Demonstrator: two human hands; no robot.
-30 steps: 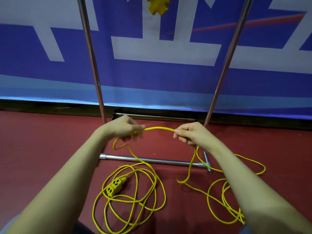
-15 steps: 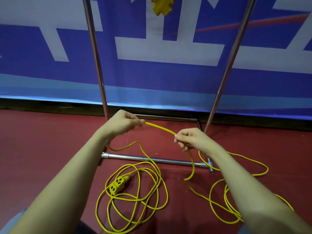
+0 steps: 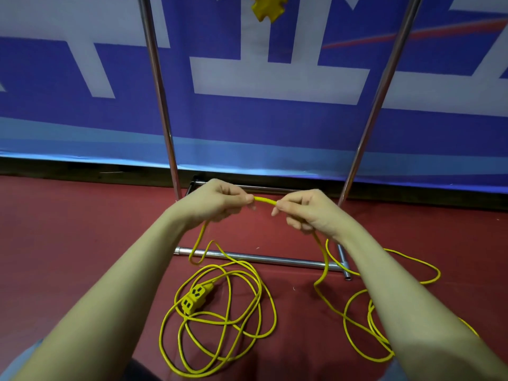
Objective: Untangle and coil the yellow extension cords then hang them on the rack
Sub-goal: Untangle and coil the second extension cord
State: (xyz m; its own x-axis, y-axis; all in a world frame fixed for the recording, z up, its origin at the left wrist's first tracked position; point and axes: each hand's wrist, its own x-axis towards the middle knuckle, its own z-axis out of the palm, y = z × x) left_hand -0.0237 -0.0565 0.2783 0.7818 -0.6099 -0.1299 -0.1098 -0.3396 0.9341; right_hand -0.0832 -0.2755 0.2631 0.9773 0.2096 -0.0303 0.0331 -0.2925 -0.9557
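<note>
Both hands hold one yellow extension cord (image 3: 265, 201) in front of the metal rack (image 3: 162, 105). My left hand (image 3: 217, 202) pinches it and a short loop hangs below that hand. My right hand (image 3: 305, 209) grips it a little to the right; only a short stretch shows between the hands. Loose coils of the cord (image 3: 233, 323) lie on the red floor below, with a yellow multi-outlet socket (image 3: 195, 298) among them. More loops of the cord (image 3: 362, 325) lie at the right, partly hidden by my right forearm.
The rack's two chrome uprights rise left and right (image 3: 379, 100), and its base bar (image 3: 264, 258) lies on the floor under my hands. A yellow plug end (image 3: 268, 8) hangs at the top edge. A blue and white banner (image 3: 275, 78) stands behind.
My hands have come closer together, so the cord span between them is much shorter. The loop hanging under my left hand has grown.
</note>
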